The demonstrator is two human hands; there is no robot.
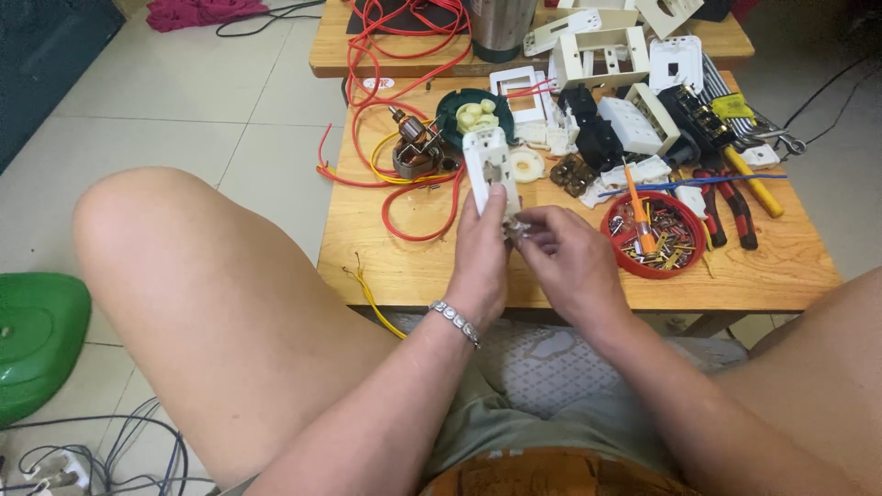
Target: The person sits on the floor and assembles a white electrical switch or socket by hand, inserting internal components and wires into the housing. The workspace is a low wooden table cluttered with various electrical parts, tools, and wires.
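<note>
My left hand [480,259] grips a white plastic socket plate [490,171] upright above the low wooden table [413,266]. My right hand [568,262] pinches a small metal part [520,229] at the plate's lower edge, fingers closed on it. A silver bracelet [455,321] sits on my left wrist. Both hands meet over the table's front middle.
A red bowl [654,236] of small metal parts with an orange screwdriver lies right of my hands. Pliers [726,207], white socket frames [597,55], a motor coil [415,152], a green lid [473,115] and red wires [395,55] crowd the table. A green stool [37,340] stands at left.
</note>
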